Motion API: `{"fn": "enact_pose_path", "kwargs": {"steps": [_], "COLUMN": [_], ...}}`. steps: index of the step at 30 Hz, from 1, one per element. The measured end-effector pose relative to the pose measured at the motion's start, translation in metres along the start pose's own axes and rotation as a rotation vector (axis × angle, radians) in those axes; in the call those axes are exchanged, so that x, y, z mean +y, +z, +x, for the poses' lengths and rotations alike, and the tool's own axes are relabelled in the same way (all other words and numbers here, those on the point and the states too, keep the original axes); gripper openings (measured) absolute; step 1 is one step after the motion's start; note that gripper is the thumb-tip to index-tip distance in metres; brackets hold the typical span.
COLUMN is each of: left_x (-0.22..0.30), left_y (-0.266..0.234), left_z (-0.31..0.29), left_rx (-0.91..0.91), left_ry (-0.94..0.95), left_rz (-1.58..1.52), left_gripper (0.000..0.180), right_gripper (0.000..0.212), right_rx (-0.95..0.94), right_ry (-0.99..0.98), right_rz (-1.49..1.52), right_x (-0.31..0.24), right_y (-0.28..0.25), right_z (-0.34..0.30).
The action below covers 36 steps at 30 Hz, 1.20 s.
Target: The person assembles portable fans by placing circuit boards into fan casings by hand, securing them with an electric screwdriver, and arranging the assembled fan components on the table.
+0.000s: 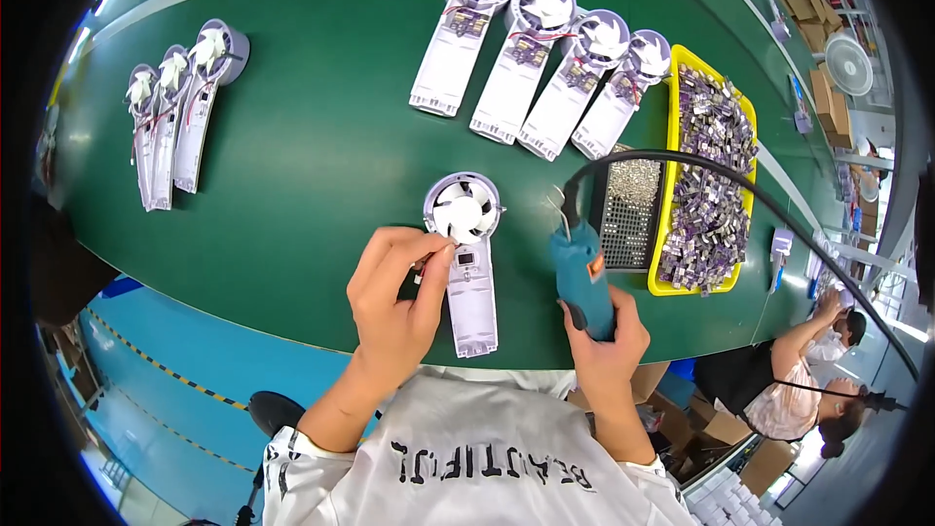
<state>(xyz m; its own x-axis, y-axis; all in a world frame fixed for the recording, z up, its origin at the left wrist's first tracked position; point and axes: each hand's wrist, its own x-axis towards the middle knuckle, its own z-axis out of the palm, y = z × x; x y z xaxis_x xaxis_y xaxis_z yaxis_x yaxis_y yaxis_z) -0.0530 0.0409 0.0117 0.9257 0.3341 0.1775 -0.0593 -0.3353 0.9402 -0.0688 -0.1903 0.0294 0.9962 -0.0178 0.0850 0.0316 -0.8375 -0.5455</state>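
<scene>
A handheld fan's open white half-shell (473, 307) lies on the green table in front of me, with a white fan wheel (458, 216) in its round grey-lilac head. My left hand (394, 287) is closed in a pinch at the wheel's lower edge, over the top of the handle. Whatever is between those fingertips is too small to make out. To the right of the shell, my right hand (611, 341) is wrapped round the lower end of a teal electric screwdriver (582, 278). A black cable and a thin wire hook come off the tool's far end.
Several similar fan shells (526, 58) stand in a row at the back; more fan shells (205, 102) lie at left. A black perforated tray (623, 248) holds small silvery pieces. Beside it is a yellow basket (665, 268) of small parts. The black cable (769, 200) arches over both.
</scene>
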Motion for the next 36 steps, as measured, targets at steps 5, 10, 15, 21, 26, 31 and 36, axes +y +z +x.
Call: {"fn": "enact_pose_path", "kwargs": {"steps": [5, 10, 15, 21, 26, 31, 36], "left_x": [-0.003, -0.005, -0.007, -0.015, -0.012, -0.014, -0.013], "left_y": [-0.003, -0.008, -0.005, -0.006, -0.010, -0.007, -0.008], "left_z": [0.005, 0.010, 0.009, 0.007, 0.008, 0.006, 0.007], "left_rx": [-0.042, -0.039, 0.020, -0.011, -0.061, -0.032, -0.036], "left_ry": [-0.020, 0.028, 0.043, 0.046, -0.006, -0.001, 0.003], "left_rz": [-0.041, -0.021, -0.042, -0.065, -0.031, -0.042, -0.031], "left_gripper": [0.012, 0.012, 0.015, 0.017, 0.016, 0.015, 0.015], "right_gripper": [0.029, 0.033, 0.033, 0.033, 0.039, 0.039, 0.041], "right_rx": [-0.089, -0.299, -0.414, -0.410, -0.376, -0.366, -0.383], "right_ry": [0.020, -0.242, -0.179, -0.169, -0.117, -0.126, -0.129], "right_rz": [0.447, 0.412, 0.392, 0.399, 0.456, 0.443, 0.431], "right_x": [-0.029, -0.063, -0.065, -0.067, -0.062, -0.061, -0.060], "right_y": [0.013, 0.022, 0.028, 0.039, 0.041, 0.043, 0.043], "right_z": [0.020, 0.056, 0.059, 0.053, 0.051, 0.049, 0.048]}}
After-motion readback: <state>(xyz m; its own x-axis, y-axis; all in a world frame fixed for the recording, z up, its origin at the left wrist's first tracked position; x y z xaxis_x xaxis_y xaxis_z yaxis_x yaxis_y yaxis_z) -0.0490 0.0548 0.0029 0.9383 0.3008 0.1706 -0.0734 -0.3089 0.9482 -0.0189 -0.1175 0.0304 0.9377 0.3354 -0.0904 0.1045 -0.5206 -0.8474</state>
